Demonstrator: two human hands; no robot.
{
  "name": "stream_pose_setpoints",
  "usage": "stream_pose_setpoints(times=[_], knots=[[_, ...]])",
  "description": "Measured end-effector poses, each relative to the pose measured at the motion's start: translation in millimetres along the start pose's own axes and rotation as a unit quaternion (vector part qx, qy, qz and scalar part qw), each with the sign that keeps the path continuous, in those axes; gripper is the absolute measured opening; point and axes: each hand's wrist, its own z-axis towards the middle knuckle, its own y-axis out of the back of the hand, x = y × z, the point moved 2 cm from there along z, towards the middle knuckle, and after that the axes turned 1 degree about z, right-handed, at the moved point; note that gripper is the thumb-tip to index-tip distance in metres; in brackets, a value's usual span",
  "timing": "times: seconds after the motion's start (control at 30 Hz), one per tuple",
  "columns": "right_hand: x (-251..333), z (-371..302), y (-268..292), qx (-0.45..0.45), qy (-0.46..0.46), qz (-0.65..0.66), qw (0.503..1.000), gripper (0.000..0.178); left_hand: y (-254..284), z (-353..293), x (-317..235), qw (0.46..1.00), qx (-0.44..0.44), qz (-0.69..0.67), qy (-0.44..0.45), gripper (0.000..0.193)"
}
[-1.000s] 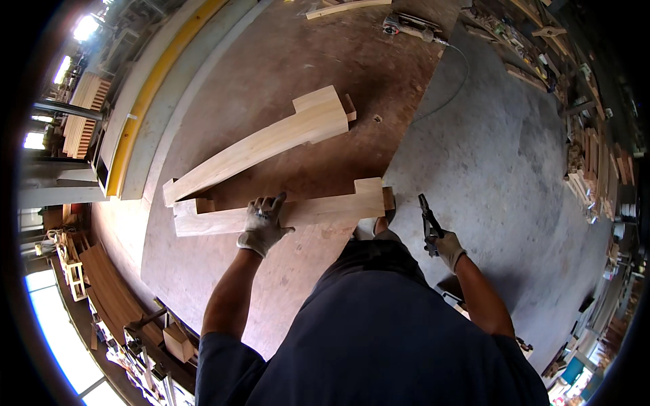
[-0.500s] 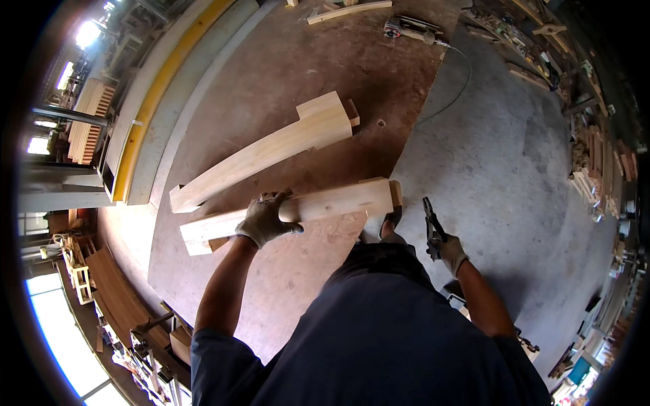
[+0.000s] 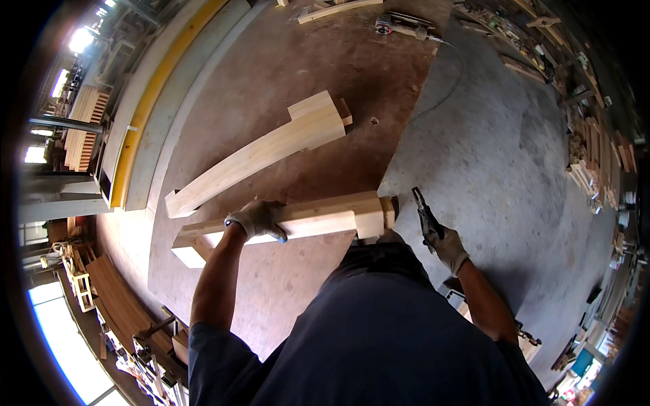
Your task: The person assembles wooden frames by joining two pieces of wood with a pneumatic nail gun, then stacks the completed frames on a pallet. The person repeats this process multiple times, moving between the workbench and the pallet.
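Though beneath left hand (image 3: 257,219), nearer wooden beam (image 3: 325,211) apart from right hand (image 3: 449,249).

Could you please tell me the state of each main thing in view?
Left hand: gloved, gripping the near timber
Near timber: gripped partway along its length
Far timber: lying untouched
Right hand: gloved, closed around the black tool
Black tool: held, tip pointing forward
Far tool: lying unheld, thin line attached

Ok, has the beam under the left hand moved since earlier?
Yes: the near beam has rolled over; its stepped side has turned away from the far beam.
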Motion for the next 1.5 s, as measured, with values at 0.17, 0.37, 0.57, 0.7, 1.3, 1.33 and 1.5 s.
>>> stream_pose_setpoints(times=[0.17,0.37,0.57,0.7,1.3,1.33,1.5], knots=[[47.5,-10.0,0.1,-0.012,0.040,-0.107,0.993,0.032,-7.6,-3.3,14.6,0.986,-0.139,-0.050,0.073,0.084],[82.7,-2.5,-9.7,-0.050,0.128,-0.222,0.965,0.043,-22.8,12.6,-46.8,0.968,-0.241,-0.050,0.048,0.085],[114.6,2.8,-25.4,0.027,0.097,-0.167,0.981,0.040,-26.5,43.9,-105.6,0.955,-0.286,0.076,-0.018,0.075],[128.8,9.1,-49.0,0.030,0.102,-0.169,0.980,0.033,-22.3,56.4,-124.3,0.960,-0.264,0.091,-0.024,0.082],[104.7,15.3,-39.3,0.010,0.103,-0.171,0.980,0.030,-38.6,72.2,-86.4,0.967,-0.250,0.019,0.034,0.068],[109.8,14.8,-41.9,0.001,0.107,-0.199,0.974,0.030,-32.1,70.0,-90.4,0.979,-0.201,0.015,0.042,0.065],[135.8,26.5,-75.8,-0.032,0.244,-0.329,0.912,0.045,-38.6,81.5,-113.8,0.914,-0.382,0.129,0.047,0.027]])
